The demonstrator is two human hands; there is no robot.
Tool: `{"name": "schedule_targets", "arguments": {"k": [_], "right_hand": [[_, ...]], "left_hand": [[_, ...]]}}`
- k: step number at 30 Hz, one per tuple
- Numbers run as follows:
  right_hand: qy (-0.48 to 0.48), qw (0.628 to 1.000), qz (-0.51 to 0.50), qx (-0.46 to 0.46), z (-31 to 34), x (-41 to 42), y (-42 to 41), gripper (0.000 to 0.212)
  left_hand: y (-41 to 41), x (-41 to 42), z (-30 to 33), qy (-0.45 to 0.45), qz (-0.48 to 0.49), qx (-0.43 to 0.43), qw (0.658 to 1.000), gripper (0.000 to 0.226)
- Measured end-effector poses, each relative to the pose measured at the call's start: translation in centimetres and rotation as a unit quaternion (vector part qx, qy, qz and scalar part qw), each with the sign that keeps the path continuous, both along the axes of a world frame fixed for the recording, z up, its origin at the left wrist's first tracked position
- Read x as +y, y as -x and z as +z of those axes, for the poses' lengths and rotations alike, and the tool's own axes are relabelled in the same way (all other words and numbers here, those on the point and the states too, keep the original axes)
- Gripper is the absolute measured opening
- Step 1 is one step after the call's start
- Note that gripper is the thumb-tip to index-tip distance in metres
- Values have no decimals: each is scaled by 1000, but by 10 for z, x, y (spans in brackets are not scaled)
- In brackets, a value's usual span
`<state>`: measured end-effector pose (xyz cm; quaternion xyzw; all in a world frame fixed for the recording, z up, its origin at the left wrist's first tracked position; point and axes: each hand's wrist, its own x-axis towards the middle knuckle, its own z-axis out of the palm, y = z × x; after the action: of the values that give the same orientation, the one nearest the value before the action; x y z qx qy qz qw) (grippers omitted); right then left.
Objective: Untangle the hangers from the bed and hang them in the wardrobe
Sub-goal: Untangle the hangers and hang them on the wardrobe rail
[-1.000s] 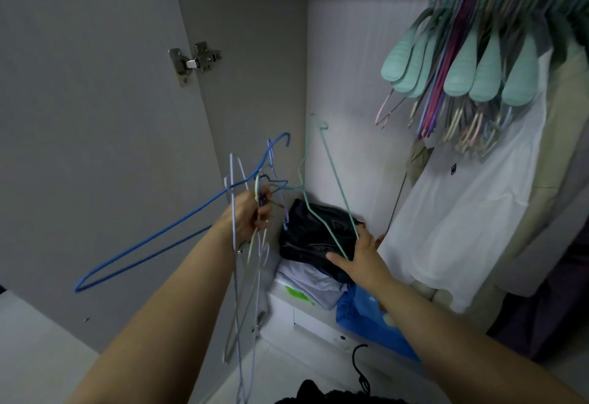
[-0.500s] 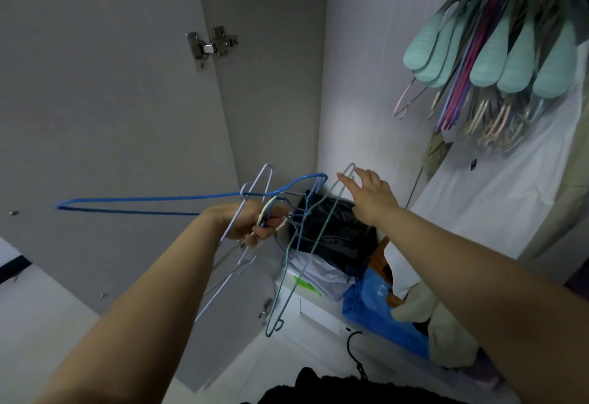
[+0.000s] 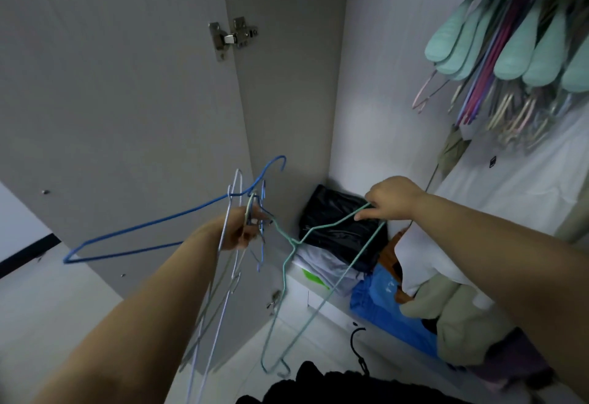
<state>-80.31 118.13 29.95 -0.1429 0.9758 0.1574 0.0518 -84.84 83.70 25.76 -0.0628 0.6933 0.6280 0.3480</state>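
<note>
Open grey wardrobe (image 3: 287,84), door swung left with a metal hinge (image 3: 234,36) near the top; the rail itself sits out of view above. Upper right: a dense row of already-hung hangers, mint-green padded ones (image 3: 513,52) in front of thin pink and purple ones, over a white garment (image 3: 526,193). Wardrobe floor holds a black plastic bag (image 3: 334,215), folded clothes and a blue bag (image 3: 385,311). Left hand (image 3: 239,228) is clamped around the necks of a tangled bundle of thin wire hangers (image 3: 223,292); a blue wire hanger (image 3: 153,237) sticks out left from that fist, hook up. Right hand (image 3: 390,198) pinches the shoulder of a pale-green wire hanger (image 3: 318,276), fingers curled round the wire; it hangs upside down, hook near the floor, with one end apparently caught in the bundle at the left fist. Step in hand, as I read it: separating the green one from the cluster. Next move likely needs the snagged end worked free, then flipping it hook-up and lifting to the rail. Risk: yanking drags the whole bundle.
</note>
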Motion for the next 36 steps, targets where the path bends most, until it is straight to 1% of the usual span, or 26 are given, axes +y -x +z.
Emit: {"name": "schedule_targets", "arguments": {"k": [2,3,5,7,9,10,11,13,14,15,16,17,18,19,20,21,23,26,29,31,34,36], "right_hand": [[-55,998,25,-14,7,-2,-3,68],[-77,996,16,-37,11,-2,-6,70],[-100,990,-52,-89,16,-4,-13,65],[-54,976,-179,-115,16,-7,-16,48],[47,949,-286,-126,12,-9,-16,19],[102,926,-334,-144,12,-9,-15,11],[183,892,-376,-171,11,-9,-15,9],[368,783,-453,-215,14,-15,-15,13],[442,733,-473,-207,17,-19,-16,16],[509,692,-482,-174,21,-24,-13,20],[569,658,-479,-118,28,-31,-11,23],[625,628,-460,-60,36,-39,-9,24],[680,589,-436,-14,48,-48,-10,24],[737,536,-411,17,59,-58,-10,23],[777,500,-380,42,72,-66,-11,26],[800,484,-350,66,84,-75,-12,34],[817,480,-299,111,106,-86,-10,51],[825,464,-257,194,137,-92,2,57],[817,461,-216,273,164,-85,20,61],[820,447,-216,284,180,-77,29,61],[846,405,-237,253,196,-64,37,60],[847,392,-243,265,201,-61,39,60]], "left_hand": [[4,0,-8,0,57,15,998,24],[6,0,-12,-4,77,16,997,24],[13,2,-19,-29,102,12,994,32],[19,6,-21,-48,113,-4,992,46],[20,14,-16,-69,107,-23,992,50],[20,19,-13,-81,99,-24,991,51],[20,25,-9,-95,89,-24,991,53],[20,36,3,-115,65,-18,991,56],[20,41,10,-123,58,-16,991,55],[21,45,18,-135,53,-16,989,53],[22,48,26,-147,45,-17,988,55],[24,52,34,-160,36,-21,986,58],[27,55,42,-170,29,-20,985,61],[28,58,51,-181,23,-18,983,64],[30,61,58,-188,18,-11,982,65],[31,65,66,-194,12,-5,981,66],[30,74,82,-206,6,3,978,64],[32,84,100,-233,12,10,972,57],[36,90,114,-268,6,5,964,65],[37,93,122,-272,12,11,962,63],[35,100,133,-251,30,44,967,48],[33,106,138,-251,44,60,965,42]]}}
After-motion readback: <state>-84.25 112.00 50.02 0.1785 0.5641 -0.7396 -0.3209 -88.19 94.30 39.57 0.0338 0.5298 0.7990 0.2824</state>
